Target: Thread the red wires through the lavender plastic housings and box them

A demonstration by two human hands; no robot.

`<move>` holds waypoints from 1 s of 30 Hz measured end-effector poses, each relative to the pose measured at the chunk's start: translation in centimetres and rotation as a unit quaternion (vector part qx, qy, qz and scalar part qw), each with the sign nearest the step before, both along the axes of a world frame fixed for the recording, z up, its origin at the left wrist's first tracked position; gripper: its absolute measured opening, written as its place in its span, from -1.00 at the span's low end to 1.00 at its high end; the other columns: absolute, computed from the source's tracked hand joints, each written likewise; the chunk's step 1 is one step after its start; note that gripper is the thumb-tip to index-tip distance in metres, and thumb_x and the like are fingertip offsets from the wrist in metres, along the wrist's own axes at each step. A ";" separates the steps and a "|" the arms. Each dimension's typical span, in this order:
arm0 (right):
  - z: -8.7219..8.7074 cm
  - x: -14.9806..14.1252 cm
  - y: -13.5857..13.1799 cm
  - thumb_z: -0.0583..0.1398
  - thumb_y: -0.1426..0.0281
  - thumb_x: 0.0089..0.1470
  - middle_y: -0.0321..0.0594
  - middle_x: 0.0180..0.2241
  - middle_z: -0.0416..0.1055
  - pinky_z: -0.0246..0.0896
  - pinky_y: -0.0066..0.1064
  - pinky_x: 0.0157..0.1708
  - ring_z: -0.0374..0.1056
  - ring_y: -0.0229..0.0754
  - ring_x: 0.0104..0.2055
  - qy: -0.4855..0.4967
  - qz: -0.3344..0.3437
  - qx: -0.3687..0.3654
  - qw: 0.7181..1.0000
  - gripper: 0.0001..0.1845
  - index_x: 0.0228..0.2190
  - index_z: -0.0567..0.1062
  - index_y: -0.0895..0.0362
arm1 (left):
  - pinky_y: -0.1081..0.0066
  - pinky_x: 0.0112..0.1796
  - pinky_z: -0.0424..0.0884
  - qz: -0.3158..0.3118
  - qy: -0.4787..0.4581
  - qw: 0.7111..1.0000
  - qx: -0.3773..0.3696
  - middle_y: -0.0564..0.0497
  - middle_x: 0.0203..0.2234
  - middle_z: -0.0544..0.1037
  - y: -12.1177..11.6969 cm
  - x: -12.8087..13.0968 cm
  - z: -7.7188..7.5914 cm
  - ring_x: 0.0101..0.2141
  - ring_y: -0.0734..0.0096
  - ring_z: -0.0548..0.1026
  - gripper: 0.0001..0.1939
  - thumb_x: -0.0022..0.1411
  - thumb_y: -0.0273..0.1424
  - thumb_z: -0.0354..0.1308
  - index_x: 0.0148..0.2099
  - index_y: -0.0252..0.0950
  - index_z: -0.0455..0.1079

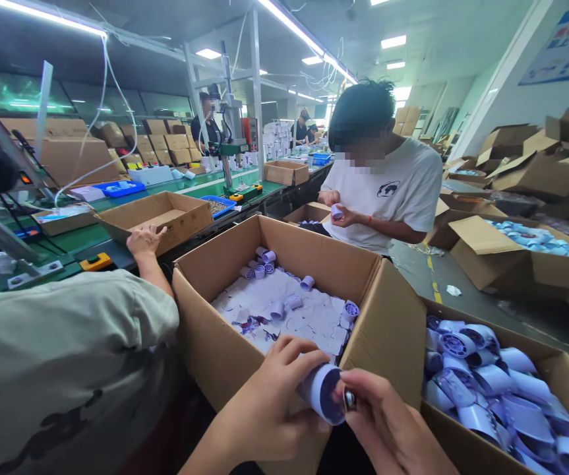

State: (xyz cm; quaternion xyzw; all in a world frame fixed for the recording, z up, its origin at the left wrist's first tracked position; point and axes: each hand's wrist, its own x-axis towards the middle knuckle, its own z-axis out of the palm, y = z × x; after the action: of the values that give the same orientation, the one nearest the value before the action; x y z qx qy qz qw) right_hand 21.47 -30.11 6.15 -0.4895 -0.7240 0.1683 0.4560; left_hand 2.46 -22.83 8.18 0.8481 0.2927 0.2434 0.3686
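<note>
My left hand (277,399) is closed around a short white plastic cylinder (324,389), its open end turned toward my right hand. My right hand (388,422) is pinched at the rim of that cylinder. A small shiny metallic piece (349,399) shows at its fingertips; its kind is too unclear to name. Just beyond my hands stands an open cardboard box (229,343), with several similar cylinders (264,262) lying on whitish sheet material inside it. To the right, another cardboard box (511,455) is heaped with cylinders (496,382).
A co-worker in a white shirt (397,191) sits across, handling a similar cylinder. Close on my left, a person's grey sleeve (130,307) reaches to a shallow carton (165,221) by the green workbench (81,241). A bench press (229,132) stands behind. Large cartons (551,158) are piled at right.
</note>
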 end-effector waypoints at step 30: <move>0.0 -1.5 0.5 0.13 0.52 0.17 -0.14 -0.10 0.51 0.48 -0.29 -0.20 0.45 -0.08 -0.13 -0.175 -0.113 0.104 0.973 -0.80 -0.24 0.52 0.05 | 0.12 0.10 0.22 0.003 -0.016 0.989 0.147 -0.08 0.06 0.44 0.1 0.1 -1.7 0.03 0.14 0.34 -0.37 0.10 -0.61 0.05 0.22 -0.13 0.20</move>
State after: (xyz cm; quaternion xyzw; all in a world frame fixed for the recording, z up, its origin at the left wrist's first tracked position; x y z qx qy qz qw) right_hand 20.00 -29.58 6.16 -0.5400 -0.7459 -0.0486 0.3869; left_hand 2.54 -22.76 6.51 0.8879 0.2505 0.2987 0.2443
